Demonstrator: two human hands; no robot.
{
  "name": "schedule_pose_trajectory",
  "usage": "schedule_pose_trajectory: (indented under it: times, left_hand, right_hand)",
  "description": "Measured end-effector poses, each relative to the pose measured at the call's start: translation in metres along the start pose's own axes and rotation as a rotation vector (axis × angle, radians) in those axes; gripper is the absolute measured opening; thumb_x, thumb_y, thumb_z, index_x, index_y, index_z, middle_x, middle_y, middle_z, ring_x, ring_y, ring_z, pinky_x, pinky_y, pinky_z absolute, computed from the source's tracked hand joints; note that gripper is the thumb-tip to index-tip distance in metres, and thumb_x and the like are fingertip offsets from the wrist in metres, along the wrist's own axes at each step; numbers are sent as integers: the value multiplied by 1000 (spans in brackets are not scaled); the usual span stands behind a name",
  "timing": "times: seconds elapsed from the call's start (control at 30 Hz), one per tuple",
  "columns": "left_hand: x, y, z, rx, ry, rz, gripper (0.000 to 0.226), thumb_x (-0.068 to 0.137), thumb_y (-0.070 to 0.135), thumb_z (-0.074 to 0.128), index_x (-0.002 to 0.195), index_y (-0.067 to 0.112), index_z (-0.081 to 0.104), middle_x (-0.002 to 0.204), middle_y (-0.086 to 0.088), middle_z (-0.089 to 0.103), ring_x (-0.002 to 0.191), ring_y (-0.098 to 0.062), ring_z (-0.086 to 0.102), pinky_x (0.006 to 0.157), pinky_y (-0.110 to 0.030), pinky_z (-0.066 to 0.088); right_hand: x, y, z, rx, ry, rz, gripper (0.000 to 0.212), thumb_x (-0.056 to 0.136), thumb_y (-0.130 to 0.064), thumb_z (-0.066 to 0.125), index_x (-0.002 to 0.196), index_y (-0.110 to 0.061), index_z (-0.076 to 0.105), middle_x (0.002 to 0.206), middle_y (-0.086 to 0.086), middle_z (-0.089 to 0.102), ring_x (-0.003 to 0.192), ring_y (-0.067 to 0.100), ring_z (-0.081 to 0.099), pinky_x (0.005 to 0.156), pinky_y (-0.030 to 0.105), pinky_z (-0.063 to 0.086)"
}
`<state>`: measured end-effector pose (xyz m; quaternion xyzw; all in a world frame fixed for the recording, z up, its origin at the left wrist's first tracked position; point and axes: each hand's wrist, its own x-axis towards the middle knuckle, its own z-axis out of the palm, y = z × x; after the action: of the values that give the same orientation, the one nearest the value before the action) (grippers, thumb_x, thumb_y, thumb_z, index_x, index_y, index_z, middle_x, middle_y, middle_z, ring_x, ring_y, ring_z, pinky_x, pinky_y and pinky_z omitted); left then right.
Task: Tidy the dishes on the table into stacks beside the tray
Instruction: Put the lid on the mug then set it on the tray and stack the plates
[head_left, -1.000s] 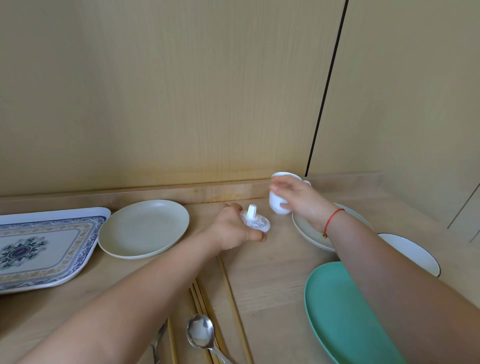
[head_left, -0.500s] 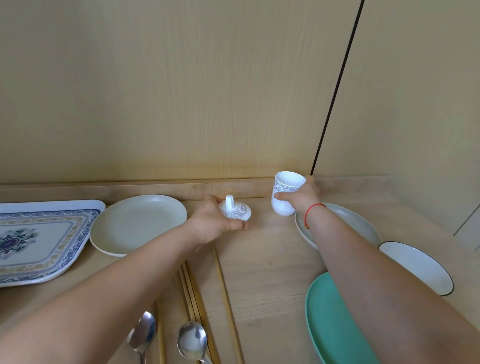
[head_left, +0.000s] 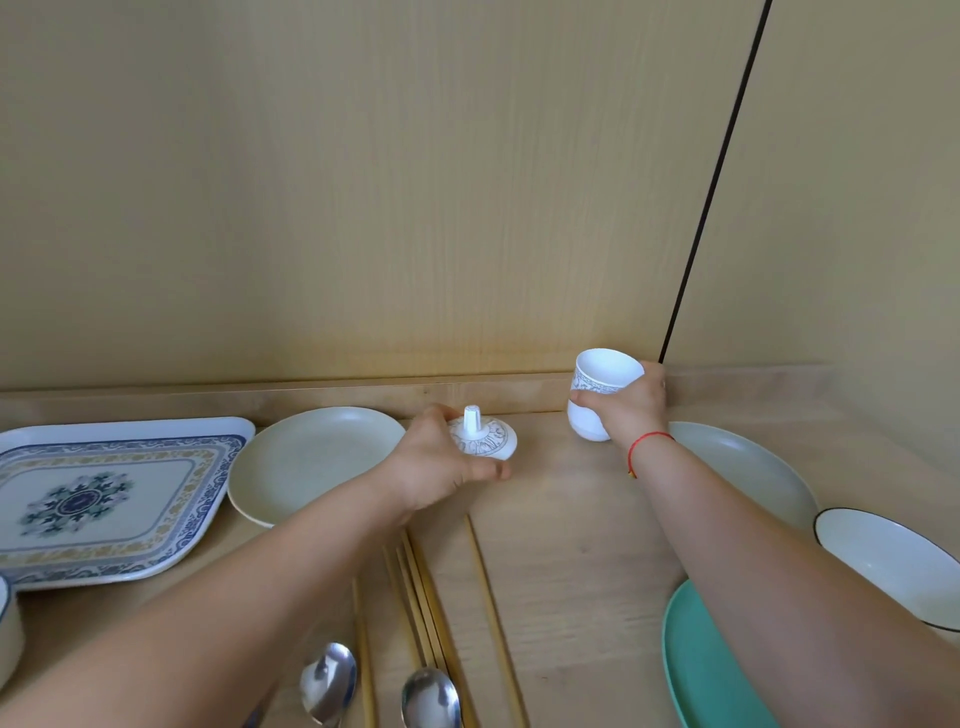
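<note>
1. Currently: left hand (head_left: 436, 462) closed around patterned lid (head_left: 483, 439), knob up, centre frame, just right of pale plate (head_left: 311, 462) beside tray (head_left: 111, 493).
2. Right hand (head_left: 626, 410) wrapped around white cup (head_left: 597, 392), tilted, centre right near back wall.
3. Risk: cup slipping from tilted one-handed hold.
4. Risk: right forearm clipping plate (head_left: 753, 473), bowl (head_left: 893, 561), teal plate (head_left: 701, 670) lower right.
5. Risk: lid rolling off stack.

Left hand (head_left: 436, 462): forearm extended from lower left, fingers curled around a small white lid (head_left: 485, 439), thumb beneath its near edge. Right hand (head_left: 626, 408): forearm extended from lower right, red string at wrist, fingers wrapped around a tilted white cup (head_left: 597, 392).
</note>
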<state>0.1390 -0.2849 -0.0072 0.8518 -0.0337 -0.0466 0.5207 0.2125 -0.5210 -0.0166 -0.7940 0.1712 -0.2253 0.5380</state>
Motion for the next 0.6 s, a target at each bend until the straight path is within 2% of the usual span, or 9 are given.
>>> schedule_pose_trajectory:
  times: [0.2, 0.4, 0.6]
  left_hand:
    - [-25, 6, -15, -67, 49, 35, 93, 62, 28, 89, 137, 16, 37, 120, 4, 55, 103, -8, 58, 74, -17, 44]
    - [-60, 9, -39, -67, 99, 58, 92, 60, 33, 89, 136, 18, 40, 121, 7, 57, 104, -7, 58, 70, -13, 42]
    - [-103, 8, -78, -73, 147, 55, 86, 61, 32, 89, 132, 17, 44, 119, 6, 59, 106, -10, 57, 86, -22, 41]
  right_hand:
    - [-29, -32, -4, 47, -74, -97, 97, 38, -42, 87, 122, -19, 44, 120, -1, 55, 106, 20, 60, 91, 41, 53]
    - [-88, -61, -12, 73, -267, -172, 82, 54, -26, 90, 119, -23, 39, 119, -2, 56, 107, 19, 58, 89, 38, 52]
    - [-157, -93, -14, 110, -481, -223, 78, 58, -22, 89, 119, -26, 40, 116, -7, 58, 105, 11, 59, 81, 28, 50]
